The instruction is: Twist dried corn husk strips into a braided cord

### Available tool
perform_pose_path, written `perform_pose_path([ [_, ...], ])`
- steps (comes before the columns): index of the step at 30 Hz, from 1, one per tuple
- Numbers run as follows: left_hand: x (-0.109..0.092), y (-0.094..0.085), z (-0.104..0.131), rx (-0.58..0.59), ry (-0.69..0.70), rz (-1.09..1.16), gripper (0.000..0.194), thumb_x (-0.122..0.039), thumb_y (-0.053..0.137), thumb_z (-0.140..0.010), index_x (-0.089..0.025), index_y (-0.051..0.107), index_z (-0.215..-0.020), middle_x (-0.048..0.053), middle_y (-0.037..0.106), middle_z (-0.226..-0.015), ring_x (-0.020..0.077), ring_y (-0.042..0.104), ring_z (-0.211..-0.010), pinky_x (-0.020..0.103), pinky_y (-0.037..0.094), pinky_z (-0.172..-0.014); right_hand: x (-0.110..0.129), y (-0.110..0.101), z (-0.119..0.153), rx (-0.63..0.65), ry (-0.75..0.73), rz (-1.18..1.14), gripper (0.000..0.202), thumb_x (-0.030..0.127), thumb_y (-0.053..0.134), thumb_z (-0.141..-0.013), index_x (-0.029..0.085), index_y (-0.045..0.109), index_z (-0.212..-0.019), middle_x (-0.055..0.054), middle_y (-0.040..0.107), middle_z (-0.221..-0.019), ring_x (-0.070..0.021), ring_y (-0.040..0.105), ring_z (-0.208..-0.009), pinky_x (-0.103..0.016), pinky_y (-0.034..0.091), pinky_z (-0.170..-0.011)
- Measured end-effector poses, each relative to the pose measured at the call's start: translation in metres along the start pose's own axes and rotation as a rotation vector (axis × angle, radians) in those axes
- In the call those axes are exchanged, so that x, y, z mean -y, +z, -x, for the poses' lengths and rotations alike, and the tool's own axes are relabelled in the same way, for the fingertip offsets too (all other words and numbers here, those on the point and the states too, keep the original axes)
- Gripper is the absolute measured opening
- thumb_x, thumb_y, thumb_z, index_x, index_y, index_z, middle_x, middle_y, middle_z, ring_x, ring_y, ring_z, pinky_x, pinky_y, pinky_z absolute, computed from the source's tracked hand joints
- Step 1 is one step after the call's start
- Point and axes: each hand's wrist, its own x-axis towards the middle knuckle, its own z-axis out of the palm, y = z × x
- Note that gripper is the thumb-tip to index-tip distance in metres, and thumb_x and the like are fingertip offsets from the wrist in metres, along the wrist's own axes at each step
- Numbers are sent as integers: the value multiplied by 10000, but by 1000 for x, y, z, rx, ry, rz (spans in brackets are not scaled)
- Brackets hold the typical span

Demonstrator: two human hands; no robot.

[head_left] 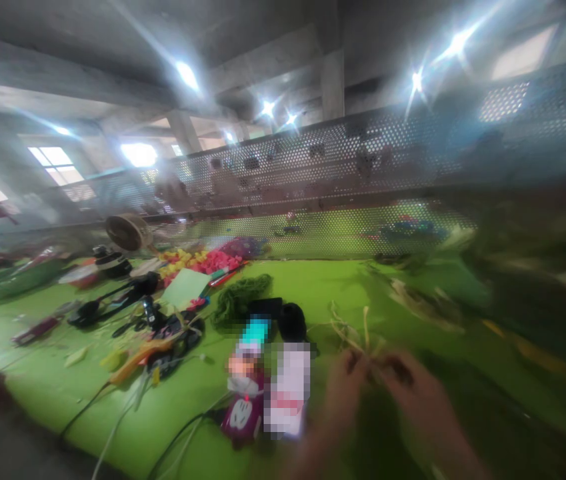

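Observation:
Low in the right half of the head view, my left hand [349, 383] and my right hand [410, 383] are close together above the green table [330, 283]. Both have their fingers closed, pinching thin pale straw-like strands [365, 323]. The strand ends stick up and outward above the fingertips. Motion blur smears the fingertips, and the part of the strands between the hands is partly hidden. Beyond my right hand lies a loose bunch of pale dry strips [425, 307]. Left of my left hand are a phone-like flat object [290, 393], pixelated, and a round black thing [293, 323].
A purple box [241, 413] with cords and a lit screen [253, 331] lie left of the hands. Dark green yarn [243, 293], an orange corded tool [140, 360], pink and yellow pieces [220, 260] and a fan [125, 232] are farther left. A perforated panel [313, 160] stands behind.

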Motion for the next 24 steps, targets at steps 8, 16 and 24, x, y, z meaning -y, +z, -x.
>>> perform_pose_path([
  [8, 18, -14, -13, -105, 93, -197, 189, -342, 573, -867, -166, 601, -802, 10, 572, -754, 132, 480, -687, 264, 338, -660, 4, -10, 1, 198, -73, 24, 273, 439, 556, -835, 232, 727, -887, -27, 770, -830, -219, 711, -763, -292, 535, -707],
  [16, 5, -16, -10, 6, 83, -383, 109, -203, 534, -822, -154, 631, -810, 29, 611, -792, 156, 515, -736, 273, 359, -680, 4, -22, -4, 269, -98, -105, 297, 373, 569, -797, 223, 766, -961, -55, 780, -935, -237, 714, -839, -319, 535, -753],
  [24, 3, -15, -4, 133, 110, -428, 177, -172, 511, -789, -161, 666, -875, 34, 629, -815, 172, 529, -753, 281, 366, -700, 11, -21, -7, 112, -70, -40, 221, 310, 598, -707, 232, 789, -784, -37, 774, -787, -235, 703, -741, -309, 530, -697],
])
